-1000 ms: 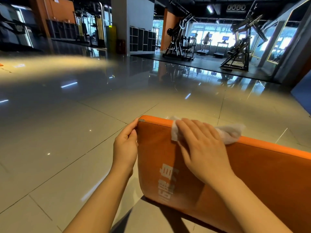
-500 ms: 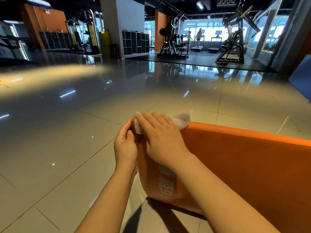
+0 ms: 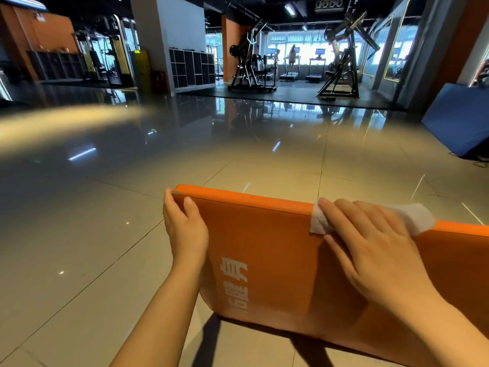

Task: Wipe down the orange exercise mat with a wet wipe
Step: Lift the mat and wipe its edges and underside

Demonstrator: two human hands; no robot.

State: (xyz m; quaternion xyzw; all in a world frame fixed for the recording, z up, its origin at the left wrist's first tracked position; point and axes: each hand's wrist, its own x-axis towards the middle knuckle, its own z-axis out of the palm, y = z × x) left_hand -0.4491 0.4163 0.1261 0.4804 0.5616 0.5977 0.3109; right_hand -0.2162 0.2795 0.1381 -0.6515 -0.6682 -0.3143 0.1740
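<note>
The orange mat (image 3: 277, 250) stands on edge on the tiled floor (image 3: 79, 247), its long top edge running rightward. The left hand (image 3: 185, 229) grips the near corner; the right hand (image 3: 370, 242) presses the wet wipe (image 3: 412, 215) flat over that edge (fingers straight), probably to sweep along it.

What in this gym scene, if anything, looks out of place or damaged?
Little stands out. The orange mat stands on its edge, steadied by the left hand, not flat, and a blue mat leans at the right. No damage shows.
</note>
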